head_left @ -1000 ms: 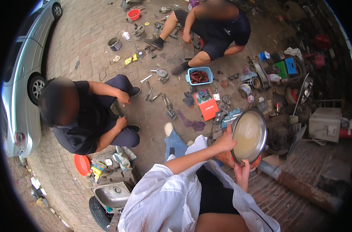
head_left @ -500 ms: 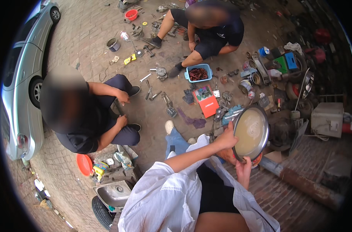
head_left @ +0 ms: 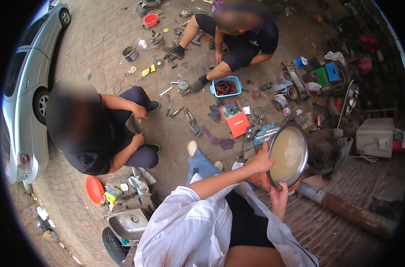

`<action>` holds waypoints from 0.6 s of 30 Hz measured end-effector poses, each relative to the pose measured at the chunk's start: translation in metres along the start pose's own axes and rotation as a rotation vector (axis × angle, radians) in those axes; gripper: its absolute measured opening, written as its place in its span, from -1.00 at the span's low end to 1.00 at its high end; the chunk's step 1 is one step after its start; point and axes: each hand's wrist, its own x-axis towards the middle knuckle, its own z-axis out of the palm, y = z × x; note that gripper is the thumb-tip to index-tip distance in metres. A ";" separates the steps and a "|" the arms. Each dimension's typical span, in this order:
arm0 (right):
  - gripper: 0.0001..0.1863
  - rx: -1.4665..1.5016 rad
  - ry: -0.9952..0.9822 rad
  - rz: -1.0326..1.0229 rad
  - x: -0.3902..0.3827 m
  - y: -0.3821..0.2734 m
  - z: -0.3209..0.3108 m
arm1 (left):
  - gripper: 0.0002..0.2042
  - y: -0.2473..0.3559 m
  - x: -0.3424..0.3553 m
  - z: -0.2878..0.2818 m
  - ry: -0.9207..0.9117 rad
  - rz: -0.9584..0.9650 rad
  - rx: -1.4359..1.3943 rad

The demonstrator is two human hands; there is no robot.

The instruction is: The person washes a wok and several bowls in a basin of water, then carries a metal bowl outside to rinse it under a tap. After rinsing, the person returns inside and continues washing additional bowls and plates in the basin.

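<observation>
A round metal basin [head_left: 304, 161] with cloudy, pale yellowish liquid in it is held out on my right side. My left hand [head_left: 259, 162] grips its left rim, the fingers partly hidden by the edge. Lower down, my right hand [head_left: 279, 196] is closed on the near rim, with the thumb showing. The basin looks tilted in this view. Beneath it, an orange-red thing [head_left: 261, 181] is mostly covered. Just beyond the basin lies a bluish plastic bag [head_left: 265, 133].
Two people crouch or sit nearby, one left [head_left: 91, 129], one ahead [head_left: 247, 40]. A blue tub [head_left: 225, 86] with dark red pieces, a red box [head_left: 236, 124], wrenches and metal parts lie on the ground. A rusty pipe [head_left: 349, 209] lies right, a metal sink [head_left: 127, 223] lower left, a car [head_left: 26, 102] far left.
The view has shifted slightly. Both hands keep their hold on the basin, which has stayed nearly in place.
</observation>
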 end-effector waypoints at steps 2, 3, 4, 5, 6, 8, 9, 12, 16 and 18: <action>-0.67 -0.007 0.013 -0.008 -0.002 -0.001 -0.002 | -0.26 0.001 -0.001 0.001 -0.021 -0.012 -0.007; -0.67 -0.012 0.011 -0.009 -0.001 -0.001 -0.005 | -0.26 -0.001 0.000 0.003 -0.012 -0.001 0.007; -0.67 -0.017 0.009 -0.010 0.000 -0.001 -0.006 | -0.26 -0.003 0.001 0.006 -0.004 0.010 0.021; -0.67 -0.017 0.006 -0.024 -0.001 -0.001 -0.006 | -0.26 -0.002 0.000 0.006 0.001 0.021 0.036; -0.67 -0.015 0.002 -0.037 -0.002 -0.001 -0.006 | -0.25 -0.001 -0.001 0.005 -0.024 0.006 0.028; -0.67 -0.012 -0.007 -0.052 -0.002 -0.001 -0.008 | -0.24 0.004 -0.002 0.002 -0.072 -0.023 0.011; -0.67 -0.010 -0.012 -0.054 -0.002 -0.002 -0.011 | -0.24 0.008 -0.004 0.001 -0.075 -0.024 0.011; -0.67 -0.008 -0.010 -0.053 -0.005 -0.004 -0.010 | -0.22 0.013 -0.008 -0.001 -0.073 -0.025 0.017; -0.67 -0.016 -0.023 -0.055 -0.009 -0.005 -0.006 | -0.20 0.005 -0.010 0.003 -0.050 -0.018 0.024; -0.67 -0.024 -0.032 -0.052 -0.008 -0.008 -0.009 | -0.19 0.005 -0.013 0.006 -0.038 -0.008 0.007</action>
